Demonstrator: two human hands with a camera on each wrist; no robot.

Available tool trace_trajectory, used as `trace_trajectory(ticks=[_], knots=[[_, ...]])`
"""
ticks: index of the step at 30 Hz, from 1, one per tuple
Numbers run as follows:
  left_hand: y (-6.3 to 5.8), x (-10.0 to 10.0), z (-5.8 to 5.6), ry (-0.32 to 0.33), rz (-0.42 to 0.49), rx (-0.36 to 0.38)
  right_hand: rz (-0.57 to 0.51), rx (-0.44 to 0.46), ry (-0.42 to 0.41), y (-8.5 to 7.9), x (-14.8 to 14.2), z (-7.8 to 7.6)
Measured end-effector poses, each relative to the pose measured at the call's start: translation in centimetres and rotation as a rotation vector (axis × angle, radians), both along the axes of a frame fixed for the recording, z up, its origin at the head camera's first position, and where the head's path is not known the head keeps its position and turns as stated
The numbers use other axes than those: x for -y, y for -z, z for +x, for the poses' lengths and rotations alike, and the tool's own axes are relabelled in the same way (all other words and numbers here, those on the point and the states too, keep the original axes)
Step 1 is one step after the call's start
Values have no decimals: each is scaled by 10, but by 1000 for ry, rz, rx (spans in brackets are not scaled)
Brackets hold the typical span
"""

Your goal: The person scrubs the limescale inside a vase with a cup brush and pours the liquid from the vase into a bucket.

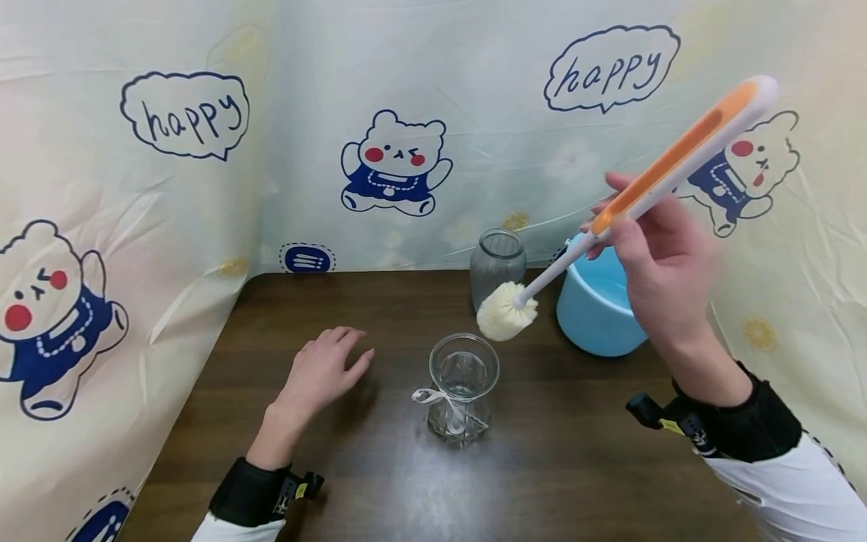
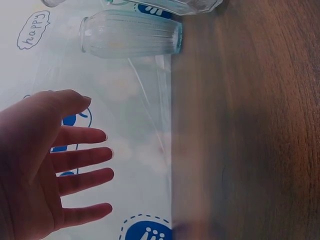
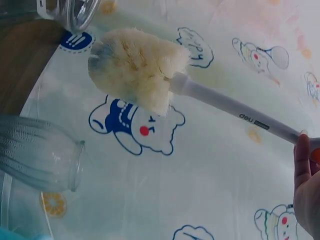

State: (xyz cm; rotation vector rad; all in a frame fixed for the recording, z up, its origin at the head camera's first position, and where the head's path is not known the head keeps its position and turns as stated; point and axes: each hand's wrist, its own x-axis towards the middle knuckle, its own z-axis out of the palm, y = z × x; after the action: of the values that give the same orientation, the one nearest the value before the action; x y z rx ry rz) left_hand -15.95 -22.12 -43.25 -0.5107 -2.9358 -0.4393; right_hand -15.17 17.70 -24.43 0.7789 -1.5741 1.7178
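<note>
My right hand (image 1: 670,263) grips a bottle brush by its long white and orange handle (image 1: 684,154). The cream bristle head (image 1: 506,312) points down to the left, above and behind a clear glass vase (image 1: 463,373) with a white bow at its neck. In the right wrist view the bristles (image 3: 137,67) look fluffy, with a greyish tip. My left hand (image 1: 325,369) is held to the left of the vase, palm down, holding nothing; its fingers (image 2: 82,155) are spread and straight in the left wrist view.
A ribbed glass jar (image 1: 497,263) stands at the back edge of the dark wooden table (image 1: 379,489), behind the bristle head. Right of it is a light blue bucket (image 1: 596,324), partly behind my right hand. A printed curtain (image 1: 298,68) hangs behind the table.
</note>
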Motion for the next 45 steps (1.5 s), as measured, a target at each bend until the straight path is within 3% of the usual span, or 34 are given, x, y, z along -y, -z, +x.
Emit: trace_trajectory(ticks=[7,16,31,38,45], knots=[[2,2,0,0,-4,-2,93,-8,-87,11,20,6],[1,1,-3,2,-8,-4,292,72,-209,38,34,6],[4,0,1,-3,-2,-5,733,101,-135,94,53,4],[6,1,4,-3,6,9,772,184,-98,118,52,6],[6,2,3,-5,9,6,763,198,-102,119,50,7]])
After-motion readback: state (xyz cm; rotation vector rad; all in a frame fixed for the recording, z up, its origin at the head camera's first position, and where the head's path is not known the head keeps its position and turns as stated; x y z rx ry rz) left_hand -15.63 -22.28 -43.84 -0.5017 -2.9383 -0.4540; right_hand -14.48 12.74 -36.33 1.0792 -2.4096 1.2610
